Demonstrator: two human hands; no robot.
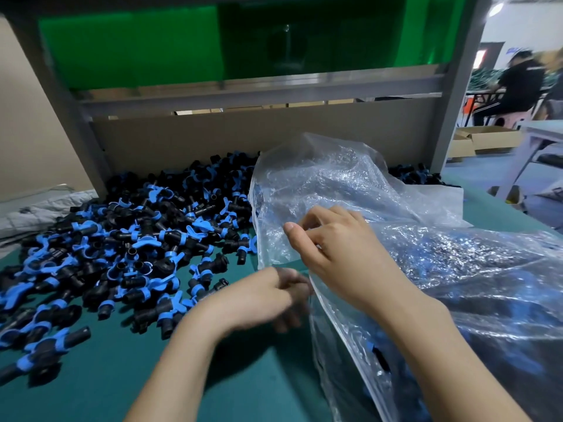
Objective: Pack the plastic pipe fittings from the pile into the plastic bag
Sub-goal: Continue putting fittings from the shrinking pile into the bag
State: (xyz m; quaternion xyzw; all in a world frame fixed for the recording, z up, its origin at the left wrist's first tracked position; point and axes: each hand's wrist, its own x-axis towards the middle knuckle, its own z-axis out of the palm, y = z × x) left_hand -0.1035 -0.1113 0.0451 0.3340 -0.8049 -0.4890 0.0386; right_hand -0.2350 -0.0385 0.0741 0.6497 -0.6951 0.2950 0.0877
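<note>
Several fittings (380, 357) in bag (426, 254); R hand (344, 248) pinches it

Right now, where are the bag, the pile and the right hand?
plastic bag (335, 178): head view, crinkled upper part.
pile (137, 233): head view, middle of heap.
right hand (341, 251): head view, back of hand.

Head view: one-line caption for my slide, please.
Bagging pipe fittings: right hand pinches the plastic bag, blurred left hand at its opening, pile beside.

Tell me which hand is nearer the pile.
Left. The left hand is just right of the pile; the right hand is farther right, holding the bag.
</note>
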